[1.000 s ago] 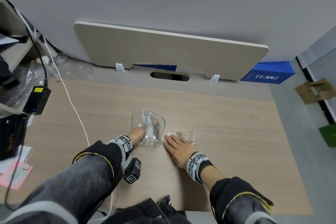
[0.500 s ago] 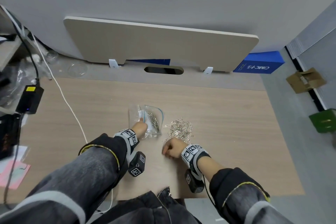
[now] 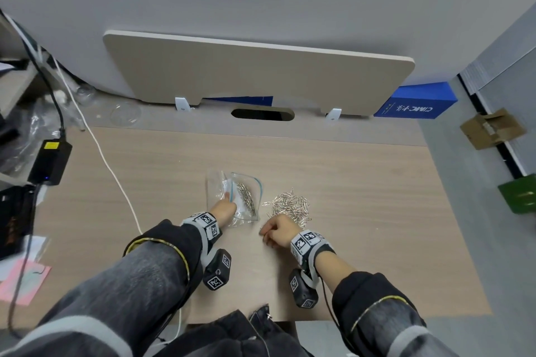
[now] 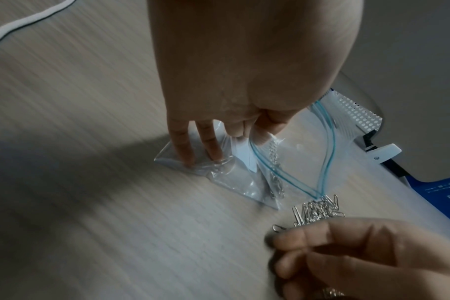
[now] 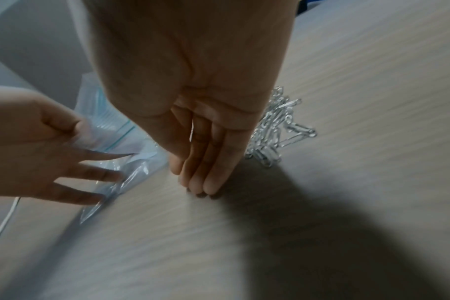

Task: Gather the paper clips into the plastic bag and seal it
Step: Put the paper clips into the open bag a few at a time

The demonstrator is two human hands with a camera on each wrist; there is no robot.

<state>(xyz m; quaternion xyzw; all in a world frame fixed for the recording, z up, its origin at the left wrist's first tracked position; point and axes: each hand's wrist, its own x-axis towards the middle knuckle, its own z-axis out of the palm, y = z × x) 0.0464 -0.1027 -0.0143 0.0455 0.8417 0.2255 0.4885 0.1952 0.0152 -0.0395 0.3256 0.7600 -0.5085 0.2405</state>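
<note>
The paper clips lie mostly in a loose silver heap on the wooden desk, just to the right of the plastic bag; a smaller share already sits inside the bag. They look light, hard and slick, and likely to tangle and scatter, so I judge a pinch of several at once, or a sweep with the side of the fingers, suits them better than picking singly.

The bag is a thin, clear zip pouch with a blue closure strip, its mouth gaping toward the heap. It is soft and crinkly and would slide on the desk if not held down. The best hold is probably on the upper lip beside the strip, with the lower panel pinned flat.

The left hand does roughly that: two fingers press straight onto the bag's flat part while the thumb side pinches the lip near the strip, keeping it open.

The right hand is just nearer the person than the heap, fingers bunched together with tips on the desk; whether it holds any clips I cannot tell.

Left of the bag, well apart, a white cable runs across the desk.
</note>
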